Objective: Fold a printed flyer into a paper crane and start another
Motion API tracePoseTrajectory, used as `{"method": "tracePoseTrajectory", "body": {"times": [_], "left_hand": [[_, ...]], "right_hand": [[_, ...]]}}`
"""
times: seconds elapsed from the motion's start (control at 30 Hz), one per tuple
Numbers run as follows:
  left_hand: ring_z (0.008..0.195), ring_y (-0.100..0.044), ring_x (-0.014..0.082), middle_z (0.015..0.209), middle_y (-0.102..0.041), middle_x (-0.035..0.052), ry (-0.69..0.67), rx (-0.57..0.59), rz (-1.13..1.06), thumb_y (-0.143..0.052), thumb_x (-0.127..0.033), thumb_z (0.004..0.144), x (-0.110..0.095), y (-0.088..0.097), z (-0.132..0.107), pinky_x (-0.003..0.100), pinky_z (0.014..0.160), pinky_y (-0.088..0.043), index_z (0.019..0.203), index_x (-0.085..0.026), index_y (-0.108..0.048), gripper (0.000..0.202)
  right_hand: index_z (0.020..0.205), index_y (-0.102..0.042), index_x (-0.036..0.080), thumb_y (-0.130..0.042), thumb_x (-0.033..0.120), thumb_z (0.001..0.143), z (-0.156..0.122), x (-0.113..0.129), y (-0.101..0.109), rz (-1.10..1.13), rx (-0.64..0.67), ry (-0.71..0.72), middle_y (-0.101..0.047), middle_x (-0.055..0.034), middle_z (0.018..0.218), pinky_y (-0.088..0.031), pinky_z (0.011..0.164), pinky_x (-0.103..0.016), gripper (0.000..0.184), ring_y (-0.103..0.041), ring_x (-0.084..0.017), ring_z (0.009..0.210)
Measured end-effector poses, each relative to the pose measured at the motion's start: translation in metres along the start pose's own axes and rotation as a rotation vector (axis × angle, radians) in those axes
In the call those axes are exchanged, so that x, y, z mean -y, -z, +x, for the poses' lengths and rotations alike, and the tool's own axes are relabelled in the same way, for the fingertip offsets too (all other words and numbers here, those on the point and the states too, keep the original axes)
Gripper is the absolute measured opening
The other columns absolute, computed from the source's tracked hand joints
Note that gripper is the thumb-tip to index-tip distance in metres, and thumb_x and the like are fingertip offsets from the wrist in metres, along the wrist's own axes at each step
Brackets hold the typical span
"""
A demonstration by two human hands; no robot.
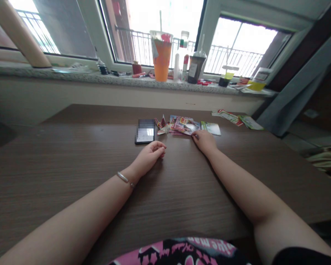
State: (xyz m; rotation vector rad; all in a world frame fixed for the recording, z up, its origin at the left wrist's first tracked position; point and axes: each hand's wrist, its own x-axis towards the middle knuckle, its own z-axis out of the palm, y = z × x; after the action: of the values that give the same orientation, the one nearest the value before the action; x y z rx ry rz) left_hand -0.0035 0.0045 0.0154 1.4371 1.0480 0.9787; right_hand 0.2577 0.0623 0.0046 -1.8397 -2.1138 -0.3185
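Observation:
My left hand (151,154) rests on the brown table with its fingers loosely curled and nothing visible in them. Just beyond it lies a phone (145,133) with its screen lit. My right hand (205,141) has its fingers bunched at the near edge of a glossy colourful printed card (185,126), which lies on a small pile of similar prints. Right beside that pile is a green and white card (211,128). Between phone and pile sits a folded red and white paper piece (162,126). My right fingertips are partly hidden.
Several printed paper strips (233,117) lie at the table's far right. Along the stone windowsill (116,79) stand a tall cup of orange drink (162,55), a dark drink cup (195,68), bottles and a yellow container (256,84). A curtain (306,73) hangs at right.

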Motion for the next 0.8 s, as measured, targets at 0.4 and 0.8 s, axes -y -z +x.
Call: {"method": "tracePoseTrajectory", "body": {"times": [0.4,0.8], "left_hand": [[0.069,-0.055,0.0116,0.074,-0.056,-0.0020,-0.011,0.014,0.018,-0.057,-0.035,0.077,0.002,0.002,0.000,0.026,0.070,-0.045,0.089,-0.016,-0.054,0.022],[0.070,-0.056,0.0131,0.077,-0.057,-0.0008,-0.126,0.019,0.174,-0.054,-0.030,0.080,0.000,-0.001,-0.003,0.027,0.069,-0.047,0.091,-0.017,-0.054,0.017]], "right_hand": [[0.098,-0.068,0.023,-0.050,0.026,0.090,-0.016,0.012,0.011,-0.013,0.002,0.074,-0.070,-0.0049,0.102,-0.042,0.072,-0.027,0.020,-0.061,-0.020,0.096],[0.097,-0.063,0.018,-0.044,0.020,0.094,-0.048,0.041,0.035,-0.185,0.075,0.479,-0.066,-0.0089,0.101,-0.036,0.064,-0.028,0.019,-0.055,-0.022,0.096]]}}
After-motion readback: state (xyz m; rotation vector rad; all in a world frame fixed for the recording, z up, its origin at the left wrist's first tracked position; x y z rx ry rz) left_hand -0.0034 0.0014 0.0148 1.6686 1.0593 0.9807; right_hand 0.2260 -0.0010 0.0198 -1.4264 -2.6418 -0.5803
